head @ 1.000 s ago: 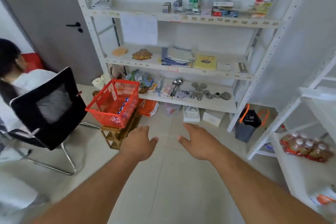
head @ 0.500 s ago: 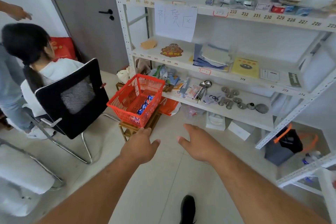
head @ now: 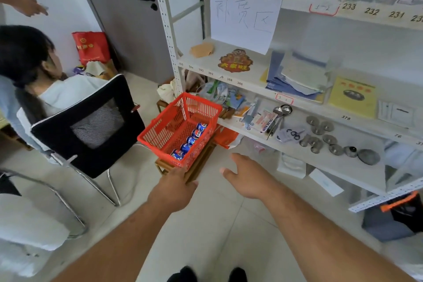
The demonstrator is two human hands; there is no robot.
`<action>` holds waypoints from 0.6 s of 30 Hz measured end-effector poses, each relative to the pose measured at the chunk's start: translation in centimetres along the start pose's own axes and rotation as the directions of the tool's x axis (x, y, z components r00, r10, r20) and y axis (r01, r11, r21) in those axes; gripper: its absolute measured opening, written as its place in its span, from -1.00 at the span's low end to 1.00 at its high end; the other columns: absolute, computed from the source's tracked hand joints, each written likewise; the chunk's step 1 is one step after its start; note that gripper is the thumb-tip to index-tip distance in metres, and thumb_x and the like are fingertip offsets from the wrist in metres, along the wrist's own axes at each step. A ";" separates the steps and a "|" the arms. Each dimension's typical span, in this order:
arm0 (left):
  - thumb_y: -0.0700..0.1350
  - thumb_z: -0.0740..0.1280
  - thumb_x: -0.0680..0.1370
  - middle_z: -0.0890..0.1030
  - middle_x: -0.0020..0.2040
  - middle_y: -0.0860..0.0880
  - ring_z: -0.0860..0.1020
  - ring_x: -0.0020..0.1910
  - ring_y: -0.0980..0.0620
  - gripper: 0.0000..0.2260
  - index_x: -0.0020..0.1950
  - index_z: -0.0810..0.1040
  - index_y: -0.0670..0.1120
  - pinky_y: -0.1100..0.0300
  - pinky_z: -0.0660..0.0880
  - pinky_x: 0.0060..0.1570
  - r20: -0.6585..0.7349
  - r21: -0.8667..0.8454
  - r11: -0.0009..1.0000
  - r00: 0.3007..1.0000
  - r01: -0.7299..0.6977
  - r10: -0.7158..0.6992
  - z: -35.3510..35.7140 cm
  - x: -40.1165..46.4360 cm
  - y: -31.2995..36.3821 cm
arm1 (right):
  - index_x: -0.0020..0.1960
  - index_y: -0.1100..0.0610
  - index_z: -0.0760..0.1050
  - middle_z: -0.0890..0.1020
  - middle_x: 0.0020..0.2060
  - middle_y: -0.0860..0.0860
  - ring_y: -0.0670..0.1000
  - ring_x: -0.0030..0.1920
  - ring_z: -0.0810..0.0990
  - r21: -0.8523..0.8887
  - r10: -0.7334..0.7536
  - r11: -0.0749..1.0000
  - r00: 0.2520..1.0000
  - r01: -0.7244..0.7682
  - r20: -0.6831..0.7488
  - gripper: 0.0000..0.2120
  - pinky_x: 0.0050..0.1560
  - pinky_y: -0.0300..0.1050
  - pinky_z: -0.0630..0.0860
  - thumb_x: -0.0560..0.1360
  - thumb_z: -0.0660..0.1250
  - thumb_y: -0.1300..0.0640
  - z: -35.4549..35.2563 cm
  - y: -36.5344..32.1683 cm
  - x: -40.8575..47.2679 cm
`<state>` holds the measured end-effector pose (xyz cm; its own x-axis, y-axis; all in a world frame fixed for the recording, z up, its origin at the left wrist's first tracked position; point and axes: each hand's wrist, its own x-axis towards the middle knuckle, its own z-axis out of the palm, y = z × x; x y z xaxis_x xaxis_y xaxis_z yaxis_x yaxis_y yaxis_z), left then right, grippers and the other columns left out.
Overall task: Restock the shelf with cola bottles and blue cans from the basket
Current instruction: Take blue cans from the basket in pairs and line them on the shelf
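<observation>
Reaching forward with both arms, we hold nothing in either grip: the left hand (head: 174,186) hangs with fingers loosely curled and empty, and the right hand (head: 246,175) is spread flat, fingers straight, palm down over the floor. The left hand is the nearer one to the work; its knuckles sit just short of the near rim of the red basket (head: 160,128), which lies straight ahead and slightly left of it, while the right hand is off to the basket's right, clear of it. Inside, the blue cans (head: 190,141) lie on their sides in a single row along the right-hand wall, the row running away from us and to the right, from the near corner toward the shelf. We see no cola bottles in the basket. The basket rests on a low wooden stool (head: 196,167), just beside the bottom tier of the white shelf (head: 169,36), whose lower boards already carry spoons, round metal lids, papers and packets. To the left a black mesh chair (head: 91,126) with a seated person stands near the basket's left side, so we judge the approach from the front right corner to be the open one.
</observation>
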<state>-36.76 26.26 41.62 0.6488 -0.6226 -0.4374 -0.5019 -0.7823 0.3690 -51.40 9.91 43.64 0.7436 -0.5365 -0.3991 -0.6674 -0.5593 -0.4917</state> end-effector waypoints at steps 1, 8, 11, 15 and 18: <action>0.21 0.27 0.65 0.52 0.44 -0.02 0.55 0.34 -0.11 -0.49 0.55 0.37 0.04 0.02 0.55 0.24 0.005 -0.012 1.000 1.000 0.009 -0.009 -0.2 1.2 -0.4 | 0.67 0.13 0.13 0.29 0.62 0.12 0.12 0.59 0.31 -0.001 -0.001 1.000 1.000 0.001 0.009 -0.32 0.52 0.01 0.32 0.69 0.20 -0.18 -0.1 -0.2 1.1; 0.14 0.33 0.63 0.62 0.14 0.05 0.63 0.04 -0.07 -0.66 0.37 0.52 0.06 0.12 0.56 -0.02 0.037 -0.201 0.979 0.999 0.019 -0.011 -3.2 10.8 -3.6 | 0.63 0.14 0.21 0.39 0.56 0.15 0.15 0.53 0.39 -0.056 0.015 0.998 0.999 -0.013 0.035 -0.35 0.44 -0.01 0.38 0.67 0.22 -0.19 -0.7 -3.1 10.6; 0.13 0.32 0.63 0.61 0.15 0.04 0.64 0.06 -0.09 -0.73 0.27 0.52 0.07 0.10 0.57 0.03 0.050 -0.260 0.965 0.999 0.017 -0.004 -4.4 15.5 -5.5 | 0.62 0.15 0.23 0.41 0.54 0.16 0.16 0.52 0.41 -0.102 0.023 0.995 0.998 -0.016 0.065 -0.36 0.42 -0.03 0.38 0.68 0.22 -0.17 -1.0 -5.6 15.0; 0.06 0.32 0.65 0.60 0.15 0.00 0.61 0.07 -0.06 -0.73 0.33 0.53 0.04 0.15 0.47 -0.03 0.102 -0.342 0.938 0.995 0.050 -0.016 -5.2 20.9 -8.1 | 0.61 0.15 0.26 0.43 0.53 0.14 0.15 0.51 0.42 -0.128 0.041 0.991 0.993 -0.027 0.106 -0.41 0.42 -0.02 0.39 0.69 0.23 -0.12 -1.0 -8.8 20.4; 0.07 0.33 0.64 0.63 0.18 0.01 0.61 0.10 -0.05 -0.73 0.33 0.56 0.06 0.16 0.44 0.01 0.157 -0.389 0.917 0.987 0.092 -0.033 -5.6 23.8 -9.5 | 0.61 0.16 0.26 0.41 0.54 0.14 0.14 0.52 0.40 -0.139 0.059 0.989 0.987 -0.038 0.146 -0.42 0.44 -0.04 0.35 0.69 0.23 -0.10 -0.4 -10.2 23.5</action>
<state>-13.34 18.95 32.34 0.5671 -0.5922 -0.5725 -0.1782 -0.7668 0.6167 -27.14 2.76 39.55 0.7008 -0.4702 -0.5364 -0.6946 -0.6209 -0.3632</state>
